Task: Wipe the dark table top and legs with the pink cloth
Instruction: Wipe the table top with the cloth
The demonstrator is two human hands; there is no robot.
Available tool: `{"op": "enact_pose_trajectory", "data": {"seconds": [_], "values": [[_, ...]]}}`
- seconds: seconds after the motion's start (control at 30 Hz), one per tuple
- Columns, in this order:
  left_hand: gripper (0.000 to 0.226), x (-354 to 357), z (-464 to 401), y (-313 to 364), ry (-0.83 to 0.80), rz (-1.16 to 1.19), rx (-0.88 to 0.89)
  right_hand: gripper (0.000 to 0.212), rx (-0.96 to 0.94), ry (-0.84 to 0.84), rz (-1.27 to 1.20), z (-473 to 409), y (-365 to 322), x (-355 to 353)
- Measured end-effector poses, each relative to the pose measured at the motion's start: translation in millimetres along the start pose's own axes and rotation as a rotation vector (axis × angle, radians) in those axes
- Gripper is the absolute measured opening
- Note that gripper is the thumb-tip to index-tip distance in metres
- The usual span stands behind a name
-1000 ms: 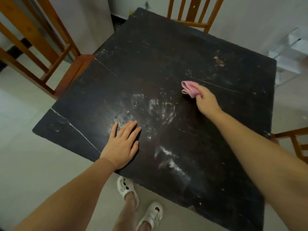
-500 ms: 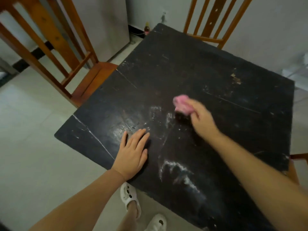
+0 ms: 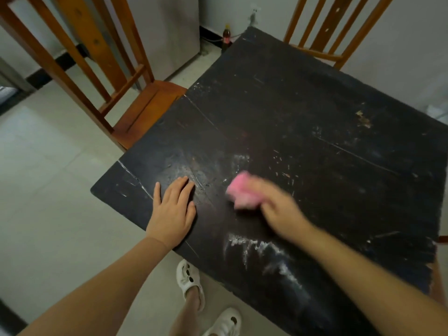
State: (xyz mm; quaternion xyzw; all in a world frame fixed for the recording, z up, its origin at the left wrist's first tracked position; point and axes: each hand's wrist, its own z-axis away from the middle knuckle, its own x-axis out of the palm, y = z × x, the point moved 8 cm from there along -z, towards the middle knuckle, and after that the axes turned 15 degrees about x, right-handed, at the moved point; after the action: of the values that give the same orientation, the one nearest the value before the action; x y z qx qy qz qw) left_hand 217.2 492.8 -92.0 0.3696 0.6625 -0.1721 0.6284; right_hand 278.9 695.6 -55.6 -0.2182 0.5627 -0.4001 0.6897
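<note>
Right now your right hand [image 3: 278, 209] grips the pink cloth [image 3: 243, 192], bunched into a wad, and presses it on the dark worktop [image 3: 303, 112] near the middle of its near half; both hand and cloth are blurred. Your left hand [image 3: 173, 209] lies flat on the worktop just beside the cloth, fingers straight and close together, holding nothing, close to the near left corner.

Pale streaks [image 3: 264, 255] of residue run across the worktop between your right forearm and the near edge, and a fainter smear [image 3: 240, 158] sits just beyond the cloth. A chipped light patch [image 3: 363, 120] marks the far right part of the surface, well apart from both hands.

Around the worktop: a wooden chair [image 3: 101, 76] stands at the left side with its seat touching or tucked under the edge, and a second wooden chair [image 3: 327, 27] stands at the far side. A small dark bottle [image 3: 226, 38] stands on the floor by the wall near the far corner. Your feet in white clogs [image 3: 189, 280] show on the tiled floor [image 3: 48, 202] below the near edge.
</note>
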Motion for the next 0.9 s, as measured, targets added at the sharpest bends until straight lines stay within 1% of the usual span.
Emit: {"op": "enact_pose_trajectory", "data": {"seconds": [0.03, 0.07, 0.13, 0.2, 0.27, 0.33, 0.37, 0.43, 0.47, 0.5, 0.53, 0.57, 0.6, 0.63, 0.67, 0.73, 0.77, 0.8, 0.83, 0.9], "values": [[0.048, 0.0, 0.5, -0.7, -0.001, 0.002, -0.005, 0.057, 0.058, 0.138, 0.005, -29.8, 7.1, -25.7], [0.047, 0.0, 0.5, -1.0, 0.000, 0.002, -0.006, 0.057, 0.116, 0.234, 0.040, -57.7, 13.3, -48.1], [0.047, -1.2, -0.1, -0.4, 0.010, 0.005, -0.004, 0.055, 0.240, 0.295, 0.098, -102.3, 26.1, -69.1], [0.047, -2.8, -1.1, -0.7, 0.031, 0.023, -0.009, 0.055, 0.231, 0.284, 0.143, -115.4, 18.3, -55.0], [0.046, -2.7, -0.5, -2.6, 0.041, 0.053, -0.023, 0.052, 0.076, 0.143, 0.194, -92.9, -4.5, -9.8], [0.046, -3.0, 0.0, -3.9, 0.050, 0.082, -0.030, 0.052, -0.141, -0.074, 0.262, -42.1, -19.9, 44.2], [0.046, -3.0, 0.2, -3.7, 0.053, 0.090, -0.026, 0.055, -0.211, -0.187, 0.292, -13.3, -22.2, 64.3], [0.045, -3.0, 1.1, -3.7, 0.056, 0.092, -0.017, 0.058, -0.244, -0.377, 0.289, 24.1, -17.7, 81.7], [0.045, -3.0, 1.4, -3.9, 0.054, 0.091, -0.017, 0.058, -0.237, -0.415, 0.235, 24.1, -20.7, 76.0], [0.045, -3.1, 1.5, -3.9, 0.050, 0.093, -0.019, 0.055, -0.199, -0.372, 0.169, 10.6, -26.7, 61.9], [0.045, -3.1, 1.4, -4.0, 0.045, 0.094, -0.022, 0.053, -0.139, -0.257, 0.112, -13.8, -28.2, 42.9], [0.045, -2.7, 1.0, -4.3, 0.040, 0.096, -0.027, 0.052, -0.074, -0.096, 0.089, -45.6, -25.7, 18.2], [0.046, -2.4, 0.9, -4.6, 0.036, 0.098, -0.033, 0.052, -0.005, 0.054, 0.097, -80.8, -18.3, -7.9], [0.046, -2.0, 1.2, -4.8, 0.034, 0.100, -0.040, 0.052, 0.043, 0.151, 0.135, -111.7, -12.2, -28.4], [0.046, -1.6, 1.7, -5.0, 0.033, 0.102, -0.046, 0.053, 0.082, 0.201, 0.192, -136.7, -5.7, -40.3], [0.046, -1.4, 1.6, -5.7, 0.034, 0.109, -0.052, 0.054, 0.100, 0.232, 0.286, -159.9, -0.6, -37.9], [0.045, -2.4, 1.2, -5.6, 0.040, 0.117, -0.048, 0.053, 0.035, 0.216, 0.327, -156.0, -6.6, -22.6], [0.045, -4.3, 0.4, -5.2, 0.057, 0.129, -0.041, 0.053, -0.077, 0.180, 0.357, -141.9, -17.1, -1.3], [0.045, -6.9, 0.2, -5.2, 0.086, 0.147, -0.038, 0.055, -0.187, 0.117, 0.367, -121.4, -26.6, 23.0], [0.045, -16.5, 3.1, -11.5, 0.177, 0.192, -0.087, 0.058, -0.297, -0.102, 0.379, -71.3, -36.6, 69.2]]}}
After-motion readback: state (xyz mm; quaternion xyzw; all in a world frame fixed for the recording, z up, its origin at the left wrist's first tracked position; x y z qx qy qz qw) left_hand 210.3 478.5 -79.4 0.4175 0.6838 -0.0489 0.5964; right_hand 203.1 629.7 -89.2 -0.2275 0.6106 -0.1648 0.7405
